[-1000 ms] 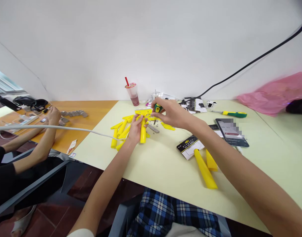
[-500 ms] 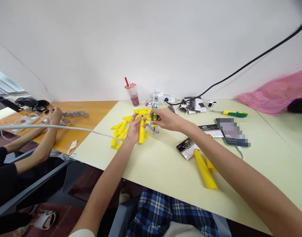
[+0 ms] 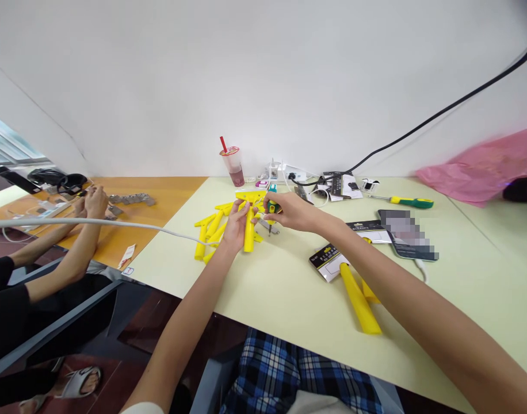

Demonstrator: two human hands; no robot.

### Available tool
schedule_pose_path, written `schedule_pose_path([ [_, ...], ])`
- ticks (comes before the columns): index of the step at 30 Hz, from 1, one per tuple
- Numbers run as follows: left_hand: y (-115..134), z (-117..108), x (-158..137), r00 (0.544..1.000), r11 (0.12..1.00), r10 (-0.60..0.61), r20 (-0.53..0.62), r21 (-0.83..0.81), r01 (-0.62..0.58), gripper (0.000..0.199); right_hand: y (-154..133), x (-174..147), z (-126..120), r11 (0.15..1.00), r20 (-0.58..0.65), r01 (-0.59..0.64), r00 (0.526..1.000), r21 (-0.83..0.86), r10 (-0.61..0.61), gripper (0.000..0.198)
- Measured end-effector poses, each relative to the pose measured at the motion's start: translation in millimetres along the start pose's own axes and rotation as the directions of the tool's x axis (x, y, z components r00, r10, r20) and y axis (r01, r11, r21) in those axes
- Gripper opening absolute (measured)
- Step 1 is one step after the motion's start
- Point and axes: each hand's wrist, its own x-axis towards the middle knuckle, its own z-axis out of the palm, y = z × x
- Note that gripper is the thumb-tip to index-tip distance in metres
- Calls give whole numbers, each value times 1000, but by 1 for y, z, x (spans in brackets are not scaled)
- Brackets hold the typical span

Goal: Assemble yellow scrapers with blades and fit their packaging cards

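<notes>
My left hand (image 3: pixel 235 226) is closed around a yellow scraper (image 3: pixel 248 237) with a T-shaped head, its handle pointing toward me. My right hand (image 3: pixel 294 210) grips a screwdriver (image 3: pixel 272 205) with a green and yellow handle, its shaft pointing down close to the scraper. Under the screwdriver lies a small grey metal piece (image 3: pixel 274 229), partly hidden. Several more yellow scrapers (image 3: pixel 200 244) lie in a pile beside and behind my left hand.
Packaged yellow scrapers (image 3: pixel 359 302) lie under my right forearm, near a phone (image 3: pixel 408 233) on a cable. Behind are a second screwdriver (image 3: pixel 412 202), a drink cup (image 3: pixel 236 172) and a power strip (image 3: pixel 294 171). A co-worker's hands (image 3: pixel 95 202) are at the left table.
Both hands keep their hold on the scraper and the screwdriver. The screwdriver has shifted slightly in my right hand, and the view has moved a little.
</notes>
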Motion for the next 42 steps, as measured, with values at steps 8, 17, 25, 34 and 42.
schedule_pose_path([
  [8,-2,2,-1,999,998,-52,-15,32,52,41,-11,-4,-33,1000,-102,11,995,5,-11,15],
  [17,-18,5,-1,972,967,-234,10,107,232,32,-26,-13,-67,998,-267,-29,963,55,43,18],
  [25,-21,7,-2,951,948,-306,29,100,302,36,-14,-10,-64,1000,-285,-16,958,23,22,18],
  [34,-26,6,-1,952,949,-302,42,112,296,31,-10,-10,-63,999,-274,-33,961,8,34,19],
  [42,-25,3,0,952,949,-303,42,108,298,31,-13,-12,-64,999,-265,-41,964,-2,39,20],
])
